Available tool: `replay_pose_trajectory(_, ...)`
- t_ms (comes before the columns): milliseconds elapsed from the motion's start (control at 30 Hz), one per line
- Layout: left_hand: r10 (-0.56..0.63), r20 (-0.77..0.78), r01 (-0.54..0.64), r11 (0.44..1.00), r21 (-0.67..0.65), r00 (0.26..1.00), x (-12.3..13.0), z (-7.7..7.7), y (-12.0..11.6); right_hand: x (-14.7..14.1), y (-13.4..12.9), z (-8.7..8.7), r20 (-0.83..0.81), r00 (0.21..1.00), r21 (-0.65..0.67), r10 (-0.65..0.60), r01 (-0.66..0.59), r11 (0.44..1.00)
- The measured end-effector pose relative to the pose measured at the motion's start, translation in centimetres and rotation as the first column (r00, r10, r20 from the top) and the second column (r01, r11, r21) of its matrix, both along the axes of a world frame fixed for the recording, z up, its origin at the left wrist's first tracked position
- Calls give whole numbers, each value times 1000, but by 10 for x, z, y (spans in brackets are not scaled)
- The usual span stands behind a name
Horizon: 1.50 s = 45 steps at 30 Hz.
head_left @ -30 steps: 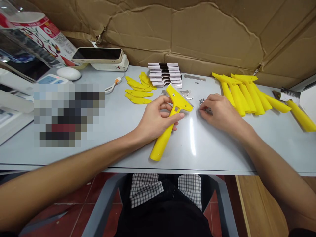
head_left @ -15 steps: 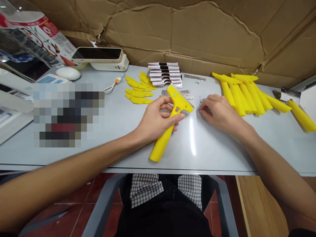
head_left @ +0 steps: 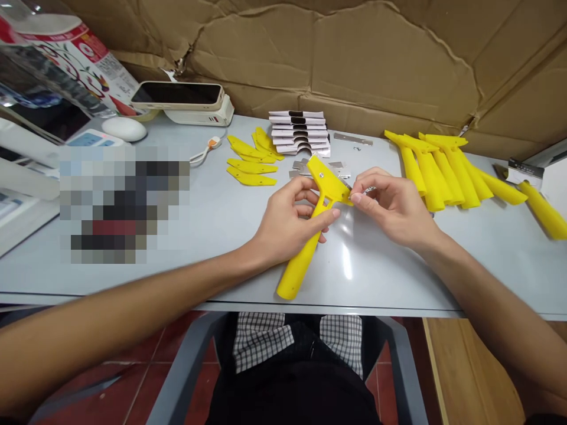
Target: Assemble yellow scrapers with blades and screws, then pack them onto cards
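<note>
In the head view, with the clock centred on the head of the held scraper [head_left: 305, 257], the work looks partway along. That scraper seems mostly put together: a screw [head_left: 321, 175] sits in the head's ten o'clock end, while the four o'clock end, under the fingertips, appears to be the part in hand. Left over, judging by how things lie, are loose yellow plates [head_left: 251, 179] at ten, bare blades [head_left: 339, 169] just behind the head at twelve, and a row of yellow handles [head_left: 432, 183] at three. Whether any of that row is finished cannot be told. Folded paper packs [head_left: 299, 134] lie at eleven.

The left hand [head_left: 287, 218], at eight, is wrapped around the scraper's neck, thumb across the front, the handle pointing towards seven over the desk [head_left: 186, 277]. The right hand [head_left: 394, 206], between three and four, has thumb and forefinger pressed together at the head's corner; whether a screw is between them is too small to tell.
</note>
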<state>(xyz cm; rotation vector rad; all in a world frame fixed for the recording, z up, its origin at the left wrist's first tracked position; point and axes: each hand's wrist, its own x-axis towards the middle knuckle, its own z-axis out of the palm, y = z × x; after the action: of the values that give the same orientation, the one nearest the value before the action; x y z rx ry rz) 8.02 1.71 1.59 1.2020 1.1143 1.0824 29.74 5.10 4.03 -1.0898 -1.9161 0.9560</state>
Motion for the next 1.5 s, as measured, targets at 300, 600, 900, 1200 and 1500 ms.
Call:
replay_pose_trajectory(300,-15,90,15,1000,-1,996,6,3,-3,-8,-1,-14,-310,943,-339,-123,11,941)
replay_pose_trajectory(600,-25,84,27,999,-21,996,5,4,-2,-10,-1,-10,-313,937,-350,-155,38,936)
replay_pose_trajectory(900,-13,89,15,999,-29,996,6,2,-2,-14,-6,-8,-79,980,-63,-184,179,982)
replay_pose_trajectory(1200,-12,93,15,1000,-24,996,7,2,-1,-16,-6,-8,-174,965,-221,-198,157,963)
replay_pose_trajectory(1500,-8,68,9,1000,-18,998,6,-1,-3,-19,-11,-7,-134,951,-202,-279,250,947)
